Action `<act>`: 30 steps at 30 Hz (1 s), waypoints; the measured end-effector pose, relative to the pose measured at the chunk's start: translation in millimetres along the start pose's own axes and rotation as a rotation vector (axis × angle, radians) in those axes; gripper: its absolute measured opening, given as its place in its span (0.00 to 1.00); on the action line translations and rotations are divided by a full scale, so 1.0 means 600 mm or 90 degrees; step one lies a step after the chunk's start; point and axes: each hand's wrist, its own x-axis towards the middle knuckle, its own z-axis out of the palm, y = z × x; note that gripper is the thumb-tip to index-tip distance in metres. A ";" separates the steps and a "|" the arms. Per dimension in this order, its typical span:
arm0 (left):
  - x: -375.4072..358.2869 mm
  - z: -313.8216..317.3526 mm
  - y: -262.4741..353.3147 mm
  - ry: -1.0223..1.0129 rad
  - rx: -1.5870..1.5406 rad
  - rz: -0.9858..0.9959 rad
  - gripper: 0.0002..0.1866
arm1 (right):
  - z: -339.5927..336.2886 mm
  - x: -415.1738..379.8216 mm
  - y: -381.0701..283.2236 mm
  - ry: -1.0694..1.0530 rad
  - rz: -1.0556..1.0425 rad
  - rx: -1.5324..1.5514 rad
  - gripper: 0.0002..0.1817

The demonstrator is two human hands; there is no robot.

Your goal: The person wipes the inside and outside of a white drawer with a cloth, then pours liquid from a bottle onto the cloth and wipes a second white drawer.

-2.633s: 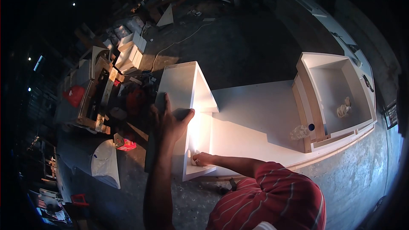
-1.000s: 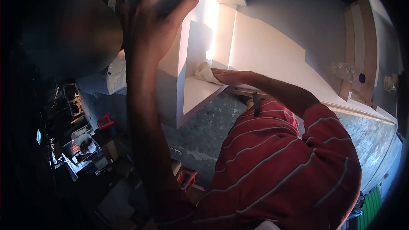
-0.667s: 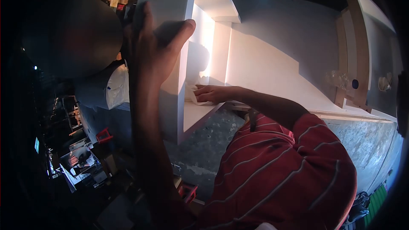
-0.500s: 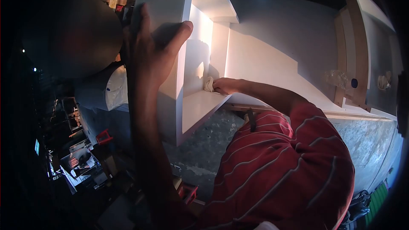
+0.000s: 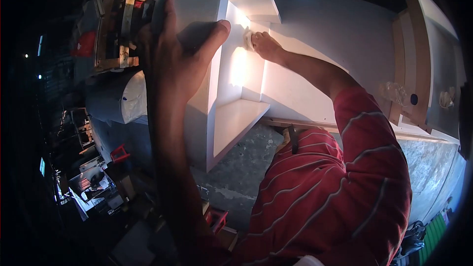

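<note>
1. White painted cabinet (image 5: 241, 118) lies open-sided over a grey concrete floor (image 5: 236, 167) in a dim, cluttered workshop.
2. One cloth (image 5: 248, 38), bunched in the right hand (image 5: 263, 44), presses the cabinet's inner corner.
3. Left hand (image 5: 172, 54), fingers spread wide, braces the side panel (image 5: 189, 0).

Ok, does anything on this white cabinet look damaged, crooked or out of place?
Nothing stands out. The cabinet panels look clean and meet squarely. The left hand rests flat on its side panel, and the right hand presses a cloth into the upper inner corner. Much of the surroundings is too dark to judge.
</note>
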 end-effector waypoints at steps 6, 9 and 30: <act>0.002 0.001 -0.009 -0.009 -0.009 -0.018 0.51 | 0.000 0.078 0.036 -0.130 0.218 -0.068 0.14; 0.002 0.010 -0.031 0.004 0.058 0.065 0.52 | 0.019 0.076 0.002 -0.065 0.348 0.033 0.12; 0.007 0.016 -0.052 0.057 0.234 0.365 0.19 | -0.003 -0.009 0.011 -0.078 0.002 0.136 0.10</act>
